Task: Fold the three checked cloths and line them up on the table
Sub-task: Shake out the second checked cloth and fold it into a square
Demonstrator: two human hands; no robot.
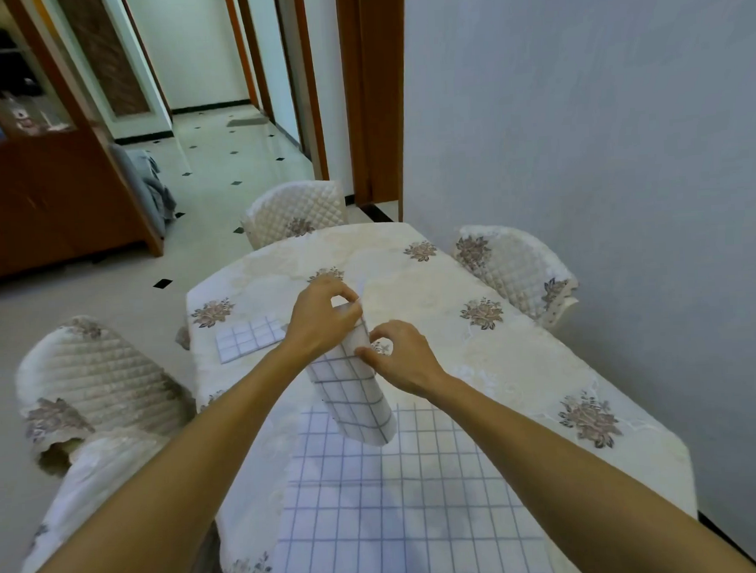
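Dining room: cream floral tabletop [433,283] against a pale wall, with quilted chairs [295,209] on three sides. Left hand [321,320] and right hand [399,355] are both raised above mid-tabletop. Each pinches the upper edge of the held cloth [355,397] between thumb and fingertips, the left at the farther, higher corner and the right at the nearer, lower one. Held cloth hangs as a narrow doubled strip, its long axis running from the hands down and back toward the person. Its free lower end sits over the far edge of the spread cloth [401,504], which lies flat and unfolded on the near tabletop; whether the two touch cannot be told. Folded cloth [250,339] lies as a small rectangle left of the hands, near the left wrist. Judgement: one cloth done, the second mid-fold, the third not yet begun. The next move likely doubles the hanging end upward, then sets the piece down beside the folded cloth, which the left hand is nearer to. No container in view.
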